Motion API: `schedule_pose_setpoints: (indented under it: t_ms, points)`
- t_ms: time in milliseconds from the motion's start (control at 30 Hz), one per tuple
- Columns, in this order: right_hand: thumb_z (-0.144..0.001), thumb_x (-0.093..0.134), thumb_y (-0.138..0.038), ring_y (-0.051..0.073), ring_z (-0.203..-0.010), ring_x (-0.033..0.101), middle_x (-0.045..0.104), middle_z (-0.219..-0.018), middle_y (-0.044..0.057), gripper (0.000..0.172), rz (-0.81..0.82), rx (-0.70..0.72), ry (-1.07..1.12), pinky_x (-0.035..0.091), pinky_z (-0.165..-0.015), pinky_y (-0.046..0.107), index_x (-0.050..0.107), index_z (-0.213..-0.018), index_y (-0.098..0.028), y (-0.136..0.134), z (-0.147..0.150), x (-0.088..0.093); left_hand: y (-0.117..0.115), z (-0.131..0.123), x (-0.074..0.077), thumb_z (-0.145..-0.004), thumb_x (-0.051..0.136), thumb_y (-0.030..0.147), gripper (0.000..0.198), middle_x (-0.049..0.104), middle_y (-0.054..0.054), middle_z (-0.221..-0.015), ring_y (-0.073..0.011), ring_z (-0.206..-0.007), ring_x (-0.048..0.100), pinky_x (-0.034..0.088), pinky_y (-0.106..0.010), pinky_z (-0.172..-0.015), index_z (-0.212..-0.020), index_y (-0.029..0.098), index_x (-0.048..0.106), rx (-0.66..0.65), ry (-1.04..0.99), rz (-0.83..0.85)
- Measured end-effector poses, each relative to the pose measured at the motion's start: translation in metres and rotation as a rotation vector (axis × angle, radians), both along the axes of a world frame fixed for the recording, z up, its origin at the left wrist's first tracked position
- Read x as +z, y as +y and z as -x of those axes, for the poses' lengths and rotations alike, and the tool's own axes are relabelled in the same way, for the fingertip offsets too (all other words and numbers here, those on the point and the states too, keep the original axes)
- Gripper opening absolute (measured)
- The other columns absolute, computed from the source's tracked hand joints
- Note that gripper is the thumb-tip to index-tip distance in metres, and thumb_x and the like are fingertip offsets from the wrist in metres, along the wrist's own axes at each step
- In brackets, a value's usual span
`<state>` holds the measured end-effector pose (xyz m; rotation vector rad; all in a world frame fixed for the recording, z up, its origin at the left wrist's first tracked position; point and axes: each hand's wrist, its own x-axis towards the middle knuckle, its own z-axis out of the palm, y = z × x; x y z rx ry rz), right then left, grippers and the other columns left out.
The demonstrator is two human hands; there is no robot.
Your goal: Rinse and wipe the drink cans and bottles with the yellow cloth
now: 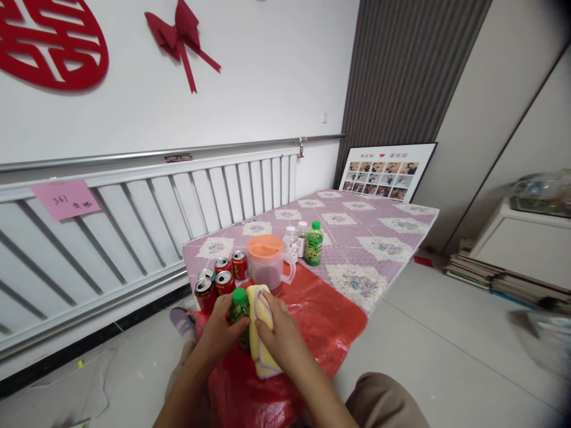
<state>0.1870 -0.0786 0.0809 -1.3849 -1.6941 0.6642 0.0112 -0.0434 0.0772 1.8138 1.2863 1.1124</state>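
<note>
My left hand (220, 329) is wrapped round a green-capped bottle (239, 308) that stands upright near the front of the table. In my right hand (282, 326) is a folded yellow cloth (257, 345) with a purple edge, held against the bottle's right side. Under both lies a red plastic sheet (321, 315). Just behind them stands a clear pitcher (265, 270) with an orange lid and some dark liquid low inside. To the left of the pitcher several drink cans (224, 282) are grouped, mostly red. My fingers hide part of the bottle's label.
Behind the pitcher stand two white-capped bottles (291, 244) and another green bottle (314, 245). The patterned tablecloth (343, 220) reaches back to the right. A white radiator (156, 220) runs along the left wall. A photo board (386, 172) leans beyond the table.
</note>
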Motion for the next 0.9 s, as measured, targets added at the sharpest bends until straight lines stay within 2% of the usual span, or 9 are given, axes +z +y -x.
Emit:
schedule_pose_setpoints:
  t_ms: [100,233,300,400,500,600,733,833,900]
  points:
    - [-0.082,0.052,-0.020,0.025,-0.125,0.051,0.055,-0.133,0.018,0.063,0.175,-0.011,-0.053,0.039,-0.105,0.039,0.041,-0.143,-0.011,0.001,-0.003,-0.025,0.003,0.010,0.001,-0.074,0.066,0.021,0.061,0.059,-0.009,-0.125,-0.0249,-0.116,0.057,0.047,-0.041,-0.099,-0.130,0.021,0.043,-0.107,-0.116,0.108]
    - [-0.079,0.056,-0.020,0.026,-0.119,0.058,0.061,-0.126,0.017,0.063,0.285,0.000,-0.098,0.041,-0.103,0.038,0.045,-0.141,-0.012,-0.003,-0.007,-0.049,0.007,0.020,0.001,-0.077,0.063,0.019,0.051,0.060,-0.009,-0.129,-0.0241,-0.120,0.056,0.045,-0.041,-0.103,-0.125,0.023,0.045,-0.282,-0.189,0.199]
    - [-0.080,0.055,-0.022,0.025,-0.121,0.056,0.058,-0.130,0.017,0.063,0.253,-0.007,-0.070,0.040,-0.105,0.037,0.044,-0.142,-0.013,-0.005,-0.008,-0.047,0.009,0.023,0.001,-0.078,0.064,0.021,0.051,0.058,-0.009,-0.131,-0.0250,-0.123,0.055,0.044,-0.043,-0.105,-0.126,0.024,0.046,-0.324,-0.184,0.212]
    - [-0.081,0.054,-0.023,0.024,-0.128,0.050,0.053,-0.138,0.015,0.063,0.145,-0.026,0.011,0.037,-0.108,0.038,0.042,-0.143,-0.015,-0.005,-0.007,-0.025,0.012,0.026,-0.001,-0.079,0.064,0.024,0.052,0.057,-0.009,-0.132,-0.0268,-0.124,0.054,0.043,-0.045,-0.105,-0.129,0.024,0.048,-0.340,-0.183,0.194]
    - [-0.083,0.053,-0.024,0.023,-0.132,0.045,0.049,-0.142,0.012,0.062,0.029,-0.013,0.082,0.034,-0.111,0.039,0.041,-0.144,-0.021,-0.004,-0.003,0.002,0.015,0.029,0.000,-0.080,0.064,0.024,0.050,0.055,-0.009,-0.132,-0.0275,-0.124,0.052,0.041,-0.046,-0.107,-0.128,0.023,0.052,-0.322,-0.139,0.137]
    - [-0.083,0.052,-0.023,0.023,-0.132,0.044,0.048,-0.142,0.012,0.062,-0.011,0.014,0.084,0.033,-0.112,0.039,0.040,-0.144,-0.020,-0.001,0.000,0.011,0.015,0.031,0.003,-0.079,0.064,0.023,0.050,0.055,-0.009,-0.132,-0.0276,-0.126,0.050,0.040,-0.046,-0.108,-0.127,0.023,0.054,-0.300,-0.102,0.126]
    - [-0.083,0.051,-0.021,0.025,-0.131,0.046,0.050,-0.139,0.017,0.063,0.107,-0.035,0.014,0.034,-0.111,0.039,0.040,-0.144,-0.012,0.001,0.000,-0.014,0.009,0.025,0.006,-0.078,0.063,0.023,0.050,0.055,-0.009,-0.131,-0.0274,-0.123,0.052,0.047,-0.042,-0.101,-0.128,0.023,0.053,-0.267,-0.094,0.156]
    - [-0.081,0.054,-0.020,0.027,-0.124,0.054,0.057,-0.131,0.019,0.063,0.224,-0.035,-0.069,0.039,-0.106,0.040,0.044,-0.142,-0.011,-0.002,-0.003,-0.040,0.002,0.011,0.004,-0.077,0.065,0.026,0.052,0.057,-0.010,-0.125,-0.0279,-0.118,0.055,0.045,-0.044,-0.102,-0.127,0.020,0.053,-0.131,-0.060,0.115]
    - [-0.081,0.055,-0.021,0.028,-0.121,0.056,0.059,-0.128,0.019,0.063,0.249,-0.039,-0.102,0.040,-0.104,0.040,0.044,-0.142,-0.011,-0.005,-0.005,-0.050,-0.002,0.000,0.003,-0.071,0.071,0.027,0.056,0.059,-0.010,-0.121,-0.0291,-0.117,0.055,0.042,-0.045,-0.104,-0.124,0.020,0.055,-0.016,-0.023,0.049]
